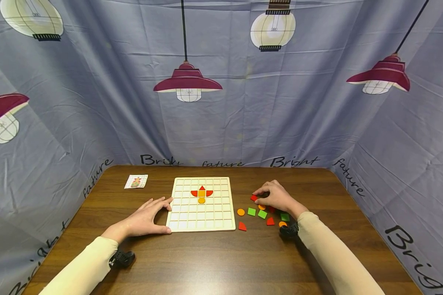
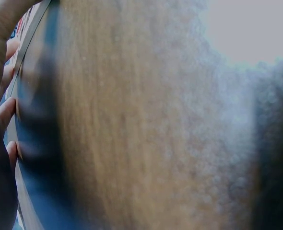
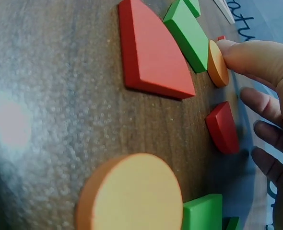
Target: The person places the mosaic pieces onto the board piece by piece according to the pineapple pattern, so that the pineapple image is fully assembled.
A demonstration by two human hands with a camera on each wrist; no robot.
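A cream gridded board [image 1: 215, 216] lies on the table. On it, a red triangle [image 1: 202, 188], an orange square [image 1: 201, 194], an orange disc [image 1: 201, 200] and two red rounded pieces [image 1: 209, 193] form a figure. My left hand [image 1: 145, 217] rests at the board's left edge, thumb at the near corner, fingers spread along the side. To the right of the board, my right hand [image 1: 277, 198] pinches a small red piece [image 1: 254, 198] between thumb and index finger. In the right wrist view that piece is mostly hidden behind the thumb, beside an orange disc [image 3: 218, 64].
Loose pieces lie right of the board: green squares [image 1: 262, 214], orange discs [image 1: 240, 212] and red rounded pieces [image 1: 242, 226], some under the right hand and wrist. A small printed card [image 1: 136, 181] lies at the back left. A printed curtain [image 1: 225, 131] surrounds the wooden table [image 1: 206, 266].
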